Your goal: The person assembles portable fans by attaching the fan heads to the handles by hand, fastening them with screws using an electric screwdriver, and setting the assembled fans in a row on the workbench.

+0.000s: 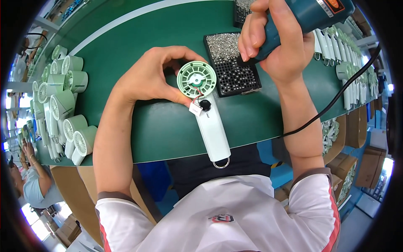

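Note:
My left hand (153, 75) is closed round the pale green round head of a handheld fan (213, 132), fingers over its top edge and thumb at its lower left. The fan's white handle points toward me past the table's near edge and ends in a metal loop. A small motor, thin red and black wires and a white tag show at its head. With my right hand (291, 56) I grip a blue electric screwdriver (300, 21). Its dark nose slants down over a black screw tray (257, 86) filled with small silver screws; its bit cannot be made out.
Several green-and-white fan pieces (63, 105) stand grouped at the left. Rows of white handles (331, 46) lie at the right. A black cable (331, 103) crosses beside my right forearm. Another screw tray (240, 17) sits farther back. At far left a person (37, 182) works.

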A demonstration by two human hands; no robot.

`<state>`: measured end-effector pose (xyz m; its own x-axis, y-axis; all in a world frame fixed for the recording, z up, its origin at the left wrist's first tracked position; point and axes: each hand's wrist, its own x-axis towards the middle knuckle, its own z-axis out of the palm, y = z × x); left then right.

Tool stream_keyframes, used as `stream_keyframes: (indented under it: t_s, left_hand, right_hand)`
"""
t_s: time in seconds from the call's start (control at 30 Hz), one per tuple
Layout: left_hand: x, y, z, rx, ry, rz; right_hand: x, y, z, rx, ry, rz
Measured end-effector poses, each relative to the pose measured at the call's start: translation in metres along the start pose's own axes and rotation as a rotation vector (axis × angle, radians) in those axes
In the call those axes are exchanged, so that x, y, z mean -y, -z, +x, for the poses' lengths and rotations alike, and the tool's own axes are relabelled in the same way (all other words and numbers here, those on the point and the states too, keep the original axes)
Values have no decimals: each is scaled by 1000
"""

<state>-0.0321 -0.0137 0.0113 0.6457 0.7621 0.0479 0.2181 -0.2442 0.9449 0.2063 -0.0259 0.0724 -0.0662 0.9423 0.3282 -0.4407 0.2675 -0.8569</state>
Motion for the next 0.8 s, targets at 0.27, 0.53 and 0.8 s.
stream_keyframes:
  t_s: [0.27, 0.53, 0.8]
  left_hand:
    - [0, 0, 0, -10, -14, -1]
    - [2, 1, 4, 10, -22, 3]
    - [1, 3, 1, 14, -38, 52]
  right_hand:
    - [-4, -1, -1, 13, 4, 2]
    - [-16, 19, 10, 176, 121, -120]
    - [-13, 23, 21, 302, 204, -66]
